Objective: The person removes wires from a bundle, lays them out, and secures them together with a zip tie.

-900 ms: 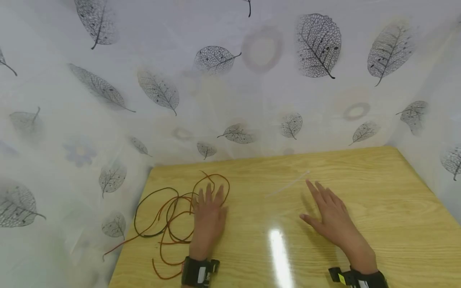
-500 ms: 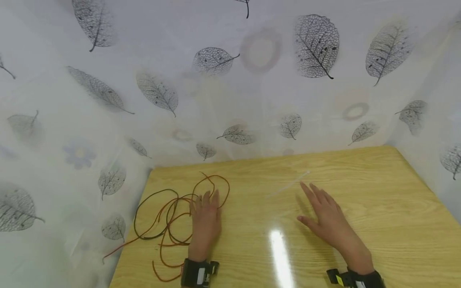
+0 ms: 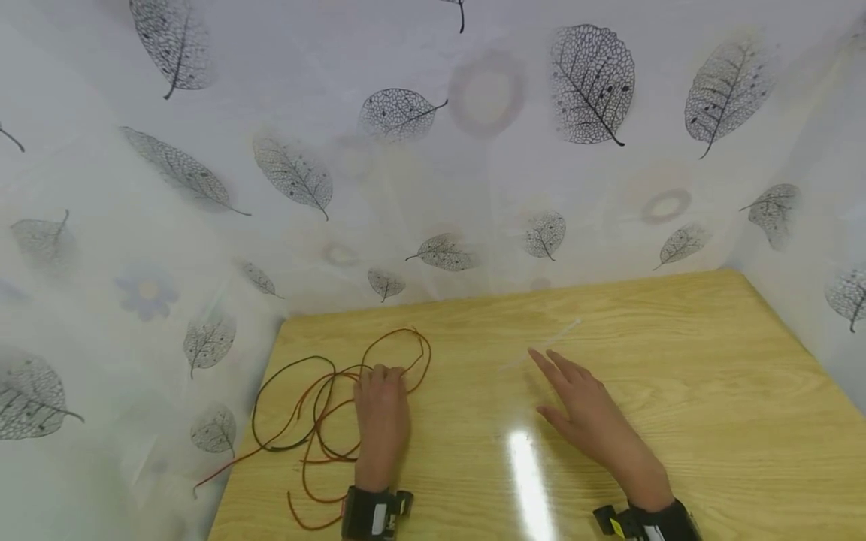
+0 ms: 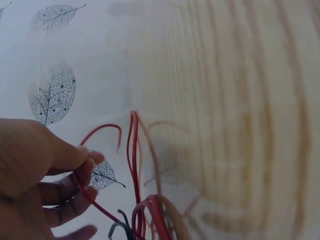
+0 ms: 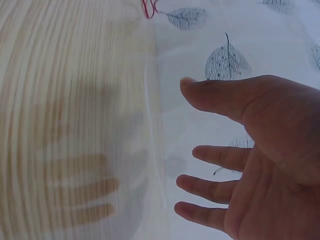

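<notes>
My left hand (image 3: 382, 421) pinches a red wire (image 4: 90, 197) between thumb and fingertips, as the left wrist view shows. One curved end of that wire sticks out past the thumb. Loose loops of red wire and a black wire (image 3: 254, 406) lie around and left of this hand on the table. Fingers spread and holding nothing, my right hand (image 3: 588, 413) hovers above the table on the right. Just beyond its fingertips lies a thin whitish strip that looks like a cable tie (image 3: 568, 328); the fingers cover part of it in the head view.
The wood-grain table (image 3: 690, 353) meets a pale leaf-print sheet (image 3: 487, 188) at its back and both sides. A red wire end hangs over the table's left edge. Bright light reflects off the tabletop (image 3: 460, 451) between the hands.
My left fingers, earlier stretched out flat over the wires, have curled and now pinch a red wire, whose upper loop has shifted. My right hand has moved left, over the whitish strip.
</notes>
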Tool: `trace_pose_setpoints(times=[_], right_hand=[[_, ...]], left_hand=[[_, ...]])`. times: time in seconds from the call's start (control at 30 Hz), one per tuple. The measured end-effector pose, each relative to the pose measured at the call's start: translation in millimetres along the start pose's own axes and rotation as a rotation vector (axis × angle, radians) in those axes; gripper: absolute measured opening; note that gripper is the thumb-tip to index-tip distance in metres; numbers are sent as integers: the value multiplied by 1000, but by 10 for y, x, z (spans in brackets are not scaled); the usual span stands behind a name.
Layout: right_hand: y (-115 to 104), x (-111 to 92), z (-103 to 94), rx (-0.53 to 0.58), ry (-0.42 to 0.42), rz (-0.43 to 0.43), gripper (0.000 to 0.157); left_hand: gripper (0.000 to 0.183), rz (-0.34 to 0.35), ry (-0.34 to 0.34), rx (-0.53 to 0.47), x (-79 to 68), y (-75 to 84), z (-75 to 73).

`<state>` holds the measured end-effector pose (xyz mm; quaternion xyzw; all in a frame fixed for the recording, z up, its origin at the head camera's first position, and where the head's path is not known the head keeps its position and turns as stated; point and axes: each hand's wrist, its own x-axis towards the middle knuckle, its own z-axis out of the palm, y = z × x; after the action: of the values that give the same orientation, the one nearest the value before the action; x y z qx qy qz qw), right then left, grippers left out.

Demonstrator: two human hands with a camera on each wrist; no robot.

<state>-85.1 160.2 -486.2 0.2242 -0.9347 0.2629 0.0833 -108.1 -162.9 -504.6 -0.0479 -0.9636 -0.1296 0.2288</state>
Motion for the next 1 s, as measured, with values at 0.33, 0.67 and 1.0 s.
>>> trace_pose_setpoints(times=[0.33, 0.67, 1.0], right_hand=[[-541, 443, 366, -93, 32, -145, 56], [-880, 794, 613, -241, 144, -279, 28], [-946, 872, 557, -194, 236, -288, 22]], left_hand=[[12, 101, 54, -68, 0, 46, -149], [14, 224, 99, -191, 37, 137, -237], [13, 312, 170, -228, 96, 84, -365]])
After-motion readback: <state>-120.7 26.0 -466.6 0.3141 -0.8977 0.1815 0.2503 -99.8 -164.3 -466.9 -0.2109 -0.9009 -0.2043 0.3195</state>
